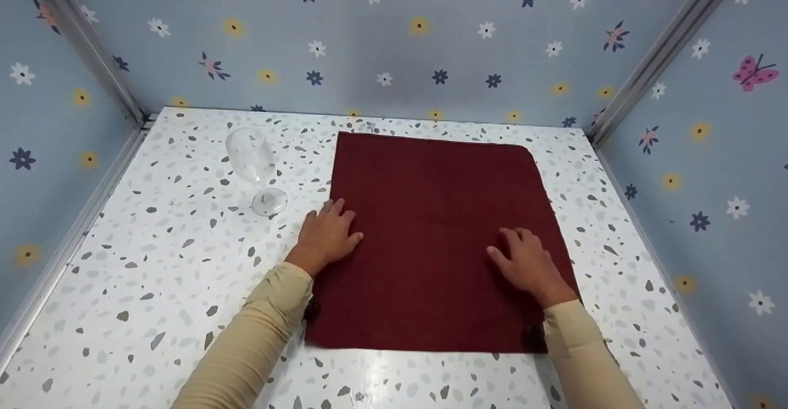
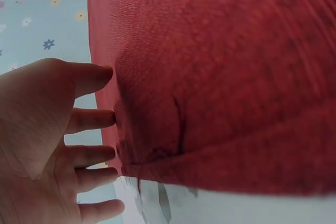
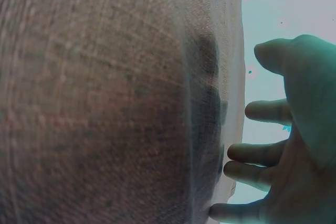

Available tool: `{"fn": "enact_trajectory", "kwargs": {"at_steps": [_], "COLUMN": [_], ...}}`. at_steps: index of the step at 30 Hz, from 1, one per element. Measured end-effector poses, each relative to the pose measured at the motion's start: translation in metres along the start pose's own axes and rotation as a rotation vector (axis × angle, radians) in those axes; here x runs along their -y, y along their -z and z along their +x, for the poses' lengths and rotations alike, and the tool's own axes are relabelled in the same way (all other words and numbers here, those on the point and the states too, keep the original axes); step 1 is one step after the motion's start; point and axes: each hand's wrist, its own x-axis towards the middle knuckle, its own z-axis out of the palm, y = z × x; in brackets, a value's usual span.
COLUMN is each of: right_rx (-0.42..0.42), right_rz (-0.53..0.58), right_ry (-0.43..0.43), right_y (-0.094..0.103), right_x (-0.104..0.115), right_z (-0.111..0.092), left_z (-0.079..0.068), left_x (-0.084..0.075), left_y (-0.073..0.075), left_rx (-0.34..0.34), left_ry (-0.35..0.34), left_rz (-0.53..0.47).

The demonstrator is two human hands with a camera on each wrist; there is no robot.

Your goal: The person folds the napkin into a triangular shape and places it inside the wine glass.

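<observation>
A dark red cloth, roughly square, lies spread flat on the speckled table, its far right corner rounded over. My left hand rests at the cloth's left edge, palm down with fingers spread. In the left wrist view its fingertips touch the cloth near its hem, where a small crease shows. My right hand is over the right part of the cloth with fingers extended. The right wrist view shows these fingers straight and apart, close over the cloth, casting a shadow on it. Neither hand grips anything.
A clear stemmed glass is on the table left of the cloth, beyond my left hand. Blue flower-patterned panels wall in the white speckled table at the back and both sides, with metal posts at the corners.
</observation>
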Motion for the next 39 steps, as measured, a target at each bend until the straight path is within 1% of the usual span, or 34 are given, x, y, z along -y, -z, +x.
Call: {"fn": "enact_trajectory", "kwargs": {"at_steps": [5,10,15,21,29,34,39], "right_rx": [-0.002,-0.033,-0.048,-0.055,-0.062,-0.071,-0.09], "right_rz": [-0.014,-0.043,-0.035,-0.021,-0.006,-0.005,-0.016], "right_ry": [0.01,0.03,0.046,0.059,0.055,0.074,0.096], "right_y": [-0.002,-0.005,-0.007,-0.008,-0.01,-0.01,-0.01], "right_x": [0.001,-0.002,-0.006,-0.009,-0.01,-0.01,-0.011], "right_z": [-0.002,-0.005,-0.007,-0.011,-0.018,-0.022,-0.026], "left_z": [0.001,0.001,-0.002,-0.007,-0.015,-0.019,-0.021], "left_x": [-0.001,-0.002,-0.002,-0.003,-0.005,-0.005,-0.01], "left_y": [0.0,0.0,-0.001,-0.005,-0.008,-0.01,-0.012], "left_rx": [0.005,0.013,0.012,-0.015,-0.071,-0.103,-0.129], "left_ry": [0.009,0.014,0.026,0.038,0.059,0.071,0.093], "left_rz": [-0.006,-0.02,-0.045,-0.057,-0.129,-0.137,-0.154]}}
